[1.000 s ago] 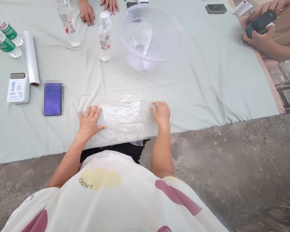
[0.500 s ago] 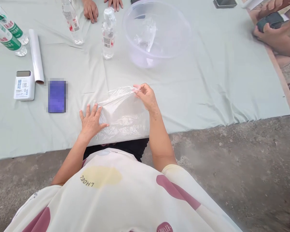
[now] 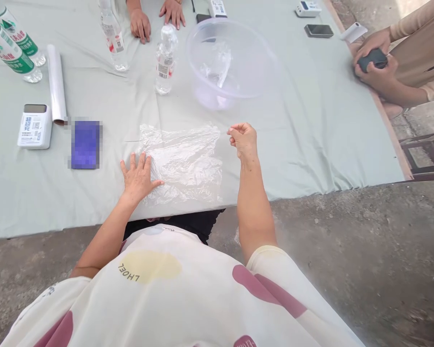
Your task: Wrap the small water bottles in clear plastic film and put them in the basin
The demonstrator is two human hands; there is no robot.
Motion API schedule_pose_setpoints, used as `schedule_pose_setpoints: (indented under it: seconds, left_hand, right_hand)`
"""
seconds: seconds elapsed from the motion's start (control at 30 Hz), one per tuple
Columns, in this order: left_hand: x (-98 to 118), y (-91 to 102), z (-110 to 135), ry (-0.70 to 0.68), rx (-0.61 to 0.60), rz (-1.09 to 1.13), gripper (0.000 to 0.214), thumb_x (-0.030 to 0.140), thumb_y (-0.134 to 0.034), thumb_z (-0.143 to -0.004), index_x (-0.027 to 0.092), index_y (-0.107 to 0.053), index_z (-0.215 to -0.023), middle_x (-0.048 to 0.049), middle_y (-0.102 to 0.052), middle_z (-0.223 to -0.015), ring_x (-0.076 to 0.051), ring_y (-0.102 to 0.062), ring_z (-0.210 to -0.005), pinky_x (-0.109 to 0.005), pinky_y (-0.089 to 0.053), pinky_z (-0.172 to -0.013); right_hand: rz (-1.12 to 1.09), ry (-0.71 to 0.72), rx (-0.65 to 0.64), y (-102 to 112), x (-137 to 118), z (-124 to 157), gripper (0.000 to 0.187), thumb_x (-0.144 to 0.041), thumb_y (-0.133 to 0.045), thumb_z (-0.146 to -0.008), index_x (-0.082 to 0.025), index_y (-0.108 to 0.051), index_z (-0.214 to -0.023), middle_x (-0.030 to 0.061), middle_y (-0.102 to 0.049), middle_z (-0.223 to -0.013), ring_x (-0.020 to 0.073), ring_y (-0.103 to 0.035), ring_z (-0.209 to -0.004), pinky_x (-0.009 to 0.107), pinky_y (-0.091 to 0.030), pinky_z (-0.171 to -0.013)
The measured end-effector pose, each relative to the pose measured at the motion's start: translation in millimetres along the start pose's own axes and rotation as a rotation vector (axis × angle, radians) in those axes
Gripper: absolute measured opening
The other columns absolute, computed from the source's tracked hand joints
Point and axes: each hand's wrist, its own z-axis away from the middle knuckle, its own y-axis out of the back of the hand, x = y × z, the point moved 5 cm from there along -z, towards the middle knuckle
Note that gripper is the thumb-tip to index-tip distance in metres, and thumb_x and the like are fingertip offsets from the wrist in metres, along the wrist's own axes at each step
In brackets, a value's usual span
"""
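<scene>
A crinkled piece of clear plastic film (image 3: 188, 161) lies spread on the cloth at the table's near edge; whether it is a single sheet or a flat bag I cannot tell. My left hand (image 3: 137, 178) rests palm down on its left edge, fingers spread. Just past the film's right edge is my right hand (image 3: 244, 140), its thumb and fingertips drawn together and nothing visible in them. Left of my left hand lies a blurred-out purple rectangular thing (image 3: 86, 144).
Beyond the film stand a translucent basin (image 3: 235, 94) holding crumpled clear plastic and a water bottle (image 3: 164, 62). To the left are a white roll (image 3: 57, 86), a white box-shaped device (image 3: 34, 127) and green-labelled bottles (image 3: 18, 53). Other people's hands (image 3: 141, 24) rest opposite; another person holds a dark object (image 3: 372, 60).
My right hand has let go of the film's far edge and moved right. The film now lies flatter. My left hand stays on it. The person at right has shifted.
</scene>
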Motion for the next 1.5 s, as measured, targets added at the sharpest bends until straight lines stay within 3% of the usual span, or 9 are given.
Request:
schedule_pose_setpoints:
  seconds: [0.13, 0.33, 0.43, 0.73, 0.83, 0.97, 1.13, 1.33, 1.5]
  left_hand:
    - [5, -0.8, -6, -0.014, 0.026, 0.017, 0.089, 0.058, -0.062, -0.085, 0.016, -0.03, -0.157, -0.0163, -0.024, -0.165, -0.043, -0.01, -0.153, -0.069, -0.007, -0.118]
    - [6, -5.4, -8, -0.001, 0.061, 0.008, 0.088, 0.058, -0.064, -0.084, 0.016, -0.033, -0.156, -0.0164, -0.027, -0.163, -0.043, -0.016, -0.152, -0.069, -0.009, -0.118]
    - [3, -5.7, -6, 0.01, 0.07, 0.003, 0.086, 0.058, -0.065, -0.084, 0.018, -0.036, -0.155, -0.0154, -0.028, -0.163, -0.043, -0.017, -0.151, -0.069, -0.012, -0.118]
    - [1, -5.7, -7, 0.01, 0.079, 0.009, 0.086, 0.059, -0.065, -0.083, 0.017, -0.038, -0.154, -0.015, -0.029, -0.163, -0.043, -0.017, -0.151, -0.069, -0.012, -0.119]
    - [7, -8.2, -11, -0.001, 0.095, 0.02, 0.085, 0.058, -0.065, -0.083, 0.018, -0.039, -0.153, -0.0158, -0.029, -0.163, -0.043, -0.017, -0.152, -0.069, -0.011, -0.119]
    - [10, -11.4, -15, -0.002, 0.124, 0.048, 0.09, 0.057, -0.065, -0.083, 0.016, -0.032, -0.156, -0.0172, -0.03, -0.162, -0.042, -0.017, -0.152, -0.068, -0.012, -0.119]
    - [-1, -4.1, -12, -0.011, 0.099, 0.167, 0.086, 0.058, -0.059, -0.087, 0.022, -0.026, -0.158, -0.014, -0.032, -0.162, -0.041, -0.018, -0.152, -0.067, -0.016, -0.118]
    - [-31, 20.8, -15, 0.052, 0.189, 0.331, 0.061, 0.042, -0.045, -0.096, 0.022, -0.035, -0.153, -0.0117, -0.04, -0.159, -0.03, -0.026, -0.151, -0.058, -0.019, -0.12]
    - [-37, 11.5, -20, 0.062, 0.187, 0.365, 0.05, 0.037, -0.044, -0.095, 0.023, -0.048, -0.143, -0.0124, -0.047, -0.153, -0.028, -0.034, -0.148, -0.057, -0.021, -0.12]
  right_hand:
    - [0.205, 0.219, 0.114, 0, -24, 22, 0.025, -0.033, -0.04, -0.093, -0.024, -0.055, -0.111, 0.0054, -0.065, -0.105, 0.0137, -0.062, -0.076, 0.03, -0.054, -0.069]
    - [0.405, 0.623, -0.497, -96, -47, 106, 0.032, -0.037, -0.048, -0.096, -0.027, -0.064, -0.121, 0.0065, -0.062, -0.13, 0.0158, -0.064, -0.081, 0.035, -0.055, -0.086]
    - [0.457, 0.588, -0.71, -112, -28, 108, 0.034, -0.033, -0.052, -0.093, -0.028, -0.064, -0.124, 0.0054, -0.058, -0.139, 0.0151, -0.066, -0.08, 0.038, -0.054, -0.088]
    - [0.858, 0.042, -0.075, -2, -2, 31, 0.037, -0.025, -0.049, -0.091, -0.016, -0.067, -0.122, 0.021, -0.063, -0.128, 0.0352, -0.066, -0.11, 0.052, -0.051, -0.092]
    - [0.773, 0.268, -0.083, -27, -27, 58, 0.039, -0.031, -0.045, -0.095, -0.02, -0.061, -0.129, 0.0158, -0.06, -0.133, 0.0311, -0.067, -0.107, 0.05, -0.053, -0.091]
    - [0.647, 0.654, -0.421, -114, -49, 115, 0.038, -0.029, -0.046, -0.096, -0.027, -0.058, -0.131, 0.0067, -0.059, -0.138, 0.0265, -0.061, -0.12, 0.044, -0.056, -0.092]
    - [0.721, 0.723, -0.477, -170, -39, 125, 0.033, -0.029, -0.056, -0.09, -0.027, -0.065, -0.122, 0.0091, -0.058, -0.139, 0.035, -0.058, -0.121, 0.05, -0.056, -0.092]
    - [0.701, 0.603, -0.326, -147, -20, 71, 0.031, -0.033, -0.053, -0.091, -0.026, -0.065, -0.119, 0.0097, -0.06, -0.136, 0.0326, -0.057, -0.121, 0.049, -0.05, -0.099]
    - [0.658, 0.277, 0.045, -95, -5, -8, 0.06, -0.033, -0.049, -0.088, -0.009, -0.044, -0.142, 0.0227, -0.053, -0.138, 0.0353, -0.047, -0.13, 0.052, -0.041, -0.107]
